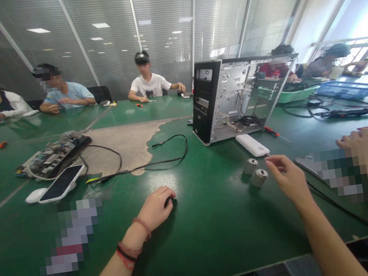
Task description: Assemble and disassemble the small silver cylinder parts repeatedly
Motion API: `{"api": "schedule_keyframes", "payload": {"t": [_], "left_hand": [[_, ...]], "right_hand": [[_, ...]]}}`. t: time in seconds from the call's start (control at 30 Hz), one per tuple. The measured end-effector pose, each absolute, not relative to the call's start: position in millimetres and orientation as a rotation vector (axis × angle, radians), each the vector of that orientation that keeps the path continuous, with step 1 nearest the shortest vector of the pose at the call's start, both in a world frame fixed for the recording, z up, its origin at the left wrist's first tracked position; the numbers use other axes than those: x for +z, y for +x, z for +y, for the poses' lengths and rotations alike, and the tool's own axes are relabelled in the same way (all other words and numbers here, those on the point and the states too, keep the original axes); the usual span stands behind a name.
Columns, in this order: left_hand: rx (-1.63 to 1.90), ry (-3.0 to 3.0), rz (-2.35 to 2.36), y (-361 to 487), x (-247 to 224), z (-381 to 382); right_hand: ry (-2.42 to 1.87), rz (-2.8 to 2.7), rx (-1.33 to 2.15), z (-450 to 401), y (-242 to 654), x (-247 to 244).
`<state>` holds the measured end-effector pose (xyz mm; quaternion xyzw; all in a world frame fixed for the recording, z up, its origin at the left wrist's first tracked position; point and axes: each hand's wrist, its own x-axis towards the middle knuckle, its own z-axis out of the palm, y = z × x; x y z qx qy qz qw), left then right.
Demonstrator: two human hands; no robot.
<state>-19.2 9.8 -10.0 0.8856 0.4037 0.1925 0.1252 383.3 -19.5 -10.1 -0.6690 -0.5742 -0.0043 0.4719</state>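
My left hand (161, 205) rests low over the green table, its fingers curled round a small black object (168, 201); most of that object is hidden, so its kind is unclear. Two short grey metal cylinders (260, 178) stand upright to the right, each with a dark fitting on top. Just beside them is my right hand (286, 174), fingers loosely bent and apart, with nothing visible in it. Behind the cylinders lies a white power bank (252, 145), close to the fingertips of my right hand.
An opened computer case (229, 99) stands behind the power bank, a screwdriver (272, 131) beside it. At left are a circuit board assembly (54, 156), a phone (62, 182) and a black cable (160, 163). A co-worker's hands (363, 144) are close on the right; other people sit around the table.
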Motion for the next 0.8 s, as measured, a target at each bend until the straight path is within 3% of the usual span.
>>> {"api": "schedule_keyframes", "payload": {"t": [0.2, 0.63, 0.8], "left_hand": [[0.561, 2.577, 1.178, -19.8, -8.9, 9.7], [0.552, 2.576, 1.173, -19.9, -10.1, 8.8], [0.541, 2.592, 1.175, -20.1, -10.9, 8.3]], "right_hand": [[-1.717, -1.690, -0.021, -23.3, 402.3, -28.7], [-1.782, -1.795, -0.014, -22.6, 408.3, -18.4], [-1.766, -1.713, 0.182, -22.4, 405.4, -18.5]]}}
